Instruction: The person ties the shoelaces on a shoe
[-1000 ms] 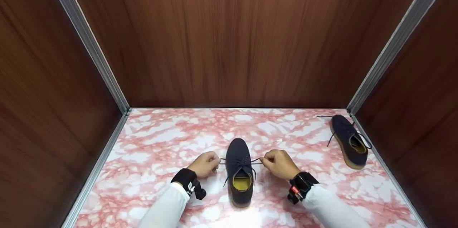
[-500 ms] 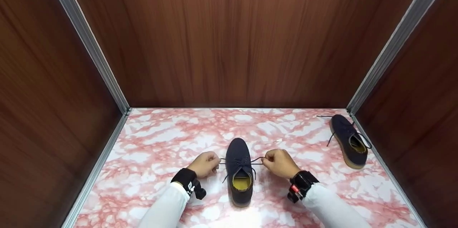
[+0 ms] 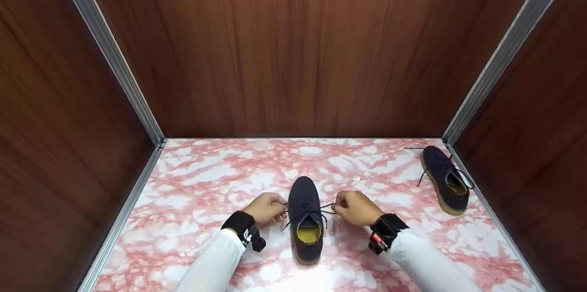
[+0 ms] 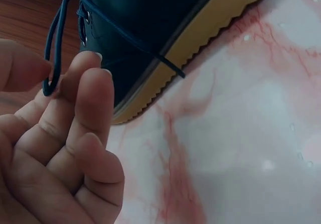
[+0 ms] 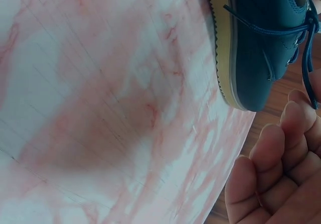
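Note:
A dark navy lace-up shoe (image 3: 303,191) with a tan sole stands upright in the middle of the marbled surface, toe pointing away from me. Its shoelace is tied in a bow, with loops out to both sides. At the shoe's left, my left hand (image 3: 266,208) holds one loop (image 4: 54,48) between thumb and fingertips; the other fingers are loosely curled. On the opposite side my right hand (image 3: 357,208) pinches the other loop (image 5: 309,73), its tip showing by the thumb. A loose lace end (image 4: 173,69) hangs down over the shoe's side.
A matching shoe (image 3: 445,179) lies at the far right near the side wall, its laces untied and spread out. Brown wood-look panels (image 3: 293,53) with grey metal edge strips (image 3: 110,53) enclose the back and both sides of the pink-and-white surface (image 3: 206,168).
My left hand has come slightly right, closer to the shoe, with its fingers looser. My right hand has moved a little left, and the loops look slacker. The shoe stays in place.

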Demonstrator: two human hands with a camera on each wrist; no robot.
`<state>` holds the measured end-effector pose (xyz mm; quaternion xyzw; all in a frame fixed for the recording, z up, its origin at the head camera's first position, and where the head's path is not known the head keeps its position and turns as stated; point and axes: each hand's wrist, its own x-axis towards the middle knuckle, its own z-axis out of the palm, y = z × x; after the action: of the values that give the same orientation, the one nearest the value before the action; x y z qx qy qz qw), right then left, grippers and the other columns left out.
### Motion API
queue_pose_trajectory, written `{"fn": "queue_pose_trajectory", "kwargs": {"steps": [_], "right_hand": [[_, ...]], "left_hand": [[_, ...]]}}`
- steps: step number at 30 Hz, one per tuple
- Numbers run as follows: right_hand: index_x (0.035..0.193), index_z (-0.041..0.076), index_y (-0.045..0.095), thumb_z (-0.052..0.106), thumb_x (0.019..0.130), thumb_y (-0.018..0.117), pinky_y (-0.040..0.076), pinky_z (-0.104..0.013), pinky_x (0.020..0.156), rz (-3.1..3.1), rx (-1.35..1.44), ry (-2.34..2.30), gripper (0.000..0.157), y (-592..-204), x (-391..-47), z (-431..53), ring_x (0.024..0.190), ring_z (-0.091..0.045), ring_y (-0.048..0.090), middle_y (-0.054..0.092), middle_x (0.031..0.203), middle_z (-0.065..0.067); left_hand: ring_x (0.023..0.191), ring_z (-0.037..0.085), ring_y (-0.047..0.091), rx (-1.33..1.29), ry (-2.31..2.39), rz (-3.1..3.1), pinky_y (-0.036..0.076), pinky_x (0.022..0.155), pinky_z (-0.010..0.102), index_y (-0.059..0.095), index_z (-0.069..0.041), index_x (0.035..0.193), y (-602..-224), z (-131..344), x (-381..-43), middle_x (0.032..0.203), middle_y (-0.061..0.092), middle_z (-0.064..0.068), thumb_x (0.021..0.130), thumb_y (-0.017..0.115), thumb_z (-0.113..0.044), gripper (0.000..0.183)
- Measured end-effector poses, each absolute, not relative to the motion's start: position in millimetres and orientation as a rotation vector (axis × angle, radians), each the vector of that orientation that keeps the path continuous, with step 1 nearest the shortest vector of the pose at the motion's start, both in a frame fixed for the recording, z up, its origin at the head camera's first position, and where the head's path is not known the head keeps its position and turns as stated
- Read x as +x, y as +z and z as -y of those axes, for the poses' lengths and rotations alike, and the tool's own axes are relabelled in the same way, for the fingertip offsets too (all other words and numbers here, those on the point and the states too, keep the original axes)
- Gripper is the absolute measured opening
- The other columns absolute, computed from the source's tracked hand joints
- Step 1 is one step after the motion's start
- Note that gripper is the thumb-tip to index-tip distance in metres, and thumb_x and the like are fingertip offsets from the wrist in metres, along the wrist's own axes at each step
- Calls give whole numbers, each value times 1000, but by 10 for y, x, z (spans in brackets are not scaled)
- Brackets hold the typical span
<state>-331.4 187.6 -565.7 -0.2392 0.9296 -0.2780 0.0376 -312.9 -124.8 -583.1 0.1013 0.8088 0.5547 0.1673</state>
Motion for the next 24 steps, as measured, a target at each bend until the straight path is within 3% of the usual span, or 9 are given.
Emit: {"fn": "queue_pose_trajectory", "kwargs": {"steps": [8,16,18,22,24], "right_hand": [[65,17,56,22,98,71,36,-22,57,-2894,-836,-807,36,-5629,-3312,-1861,57,-2,43,47,62,13],[63,20,58,23,99,69,36,-22,57,-2907,-833,-783,38,-5629,-3316,-1883,57,-2,43,46,60,15],[63,20,56,23,99,69,36,-22,57,-2916,-821,-776,39,-5632,-3318,-1887,56,-2,42,45,59,15],[61,21,52,23,100,68,36,-23,58,-2948,-777,-755,42,-5649,-3318,-1889,55,-3,42,43,58,14],[60,21,50,23,100,68,36,-24,58,-2973,-753,-750,43,-5665,-3316,-1889,55,-3,42,42,57,14]], "left_hand": [[65,11,62,500,1303,-2400,46,59,20,70,15,92,-5765,1299,-3144,66,59,0,104,63,-22,40],[48,5,42,494,1196,-2326,29,41,18,77,7,102,-5736,1353,-3159,63,57,-4,105,61,-27,38],[45,5,38,486,1178,-2325,29,40,19,75,8,100,-5740,1356,-3159,60,55,-4,106,60,-29,40],[48,7,44,508,1158,-2353,32,43,21,66,10,87,-5763,1353,-3153,57,51,-5,108,56,-29,45],[49,8,46,513,1168,-2353,33,45,22,59,5,78,-5775,1349,-3152,57,49,-6,109,53,-27,45]]}}
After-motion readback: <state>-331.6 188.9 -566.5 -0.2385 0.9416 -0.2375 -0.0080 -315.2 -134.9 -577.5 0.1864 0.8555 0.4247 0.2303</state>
